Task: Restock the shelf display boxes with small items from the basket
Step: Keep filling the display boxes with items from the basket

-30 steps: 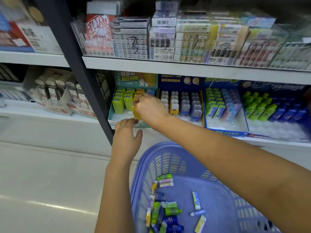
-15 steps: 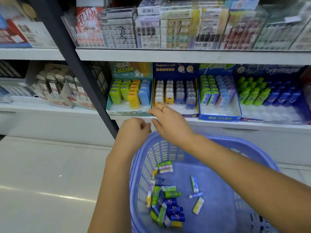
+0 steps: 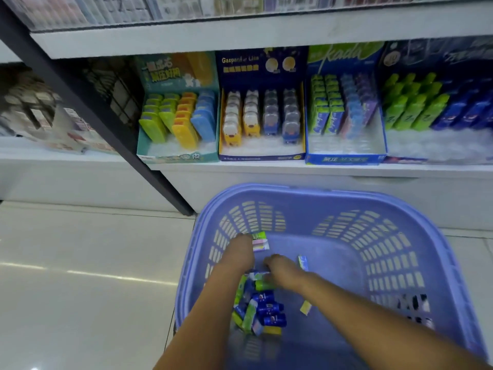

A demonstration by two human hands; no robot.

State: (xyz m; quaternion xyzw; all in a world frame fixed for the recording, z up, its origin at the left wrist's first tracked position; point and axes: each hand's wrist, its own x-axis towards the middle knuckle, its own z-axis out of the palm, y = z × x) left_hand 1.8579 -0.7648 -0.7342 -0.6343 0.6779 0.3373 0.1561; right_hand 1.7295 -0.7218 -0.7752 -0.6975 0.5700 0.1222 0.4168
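Left hand point(image 3: 244, 249), right hand point(image 3: 278, 266) in basket point(image 3: 400, 202); four boxes point(image 3: 261, 157)

Left hand point(image 3: 241, 251) and right hand point(image 3: 278, 267) down in the purple basket point(image 3: 333, 194), among small items point(image 3: 262, 307) near its left wall; display boxes point(image 3: 261, 156) line the shelf point(image 3: 293, 170) beyond.

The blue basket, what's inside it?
The basket holds small green, blue and yellow packets, plus the left hand and right hand. Anything beneath the hands is hidden.
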